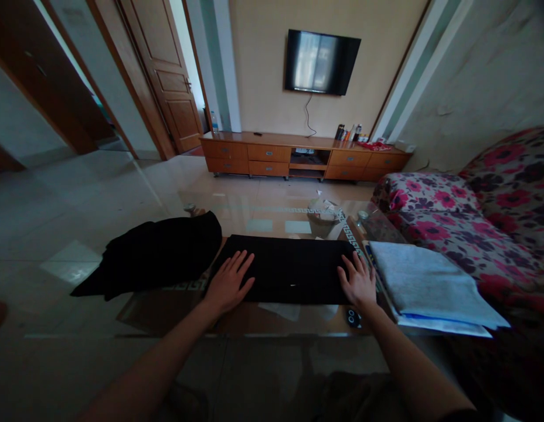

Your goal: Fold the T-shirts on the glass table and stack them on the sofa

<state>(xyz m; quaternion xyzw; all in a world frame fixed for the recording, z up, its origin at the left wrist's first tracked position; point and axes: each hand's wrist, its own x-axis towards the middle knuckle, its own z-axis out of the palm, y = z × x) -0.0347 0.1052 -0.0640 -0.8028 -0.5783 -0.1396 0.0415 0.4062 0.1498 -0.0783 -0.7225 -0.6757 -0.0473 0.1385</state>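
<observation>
Resting splayed, hands [230, 284] [359, 282] touch folded blk cloth [293, 264] nr L/R edges, w/ gap to table front edge [281, 334].

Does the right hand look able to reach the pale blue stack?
Probably yes: the right hand rests on the folded black cloth, beside the pale blue stack, with nothing visibly blocking it.

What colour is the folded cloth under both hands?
The folded cloth is black with a small pale mark, seen in the head view.

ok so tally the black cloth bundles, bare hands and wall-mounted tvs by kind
Black cloth bundles: 2 (flat folded rectangle, loose heap)
Bare hands: 2 (left hand, right hand)
Flat black wall-mounted television: 1
Total: 5
</observation>
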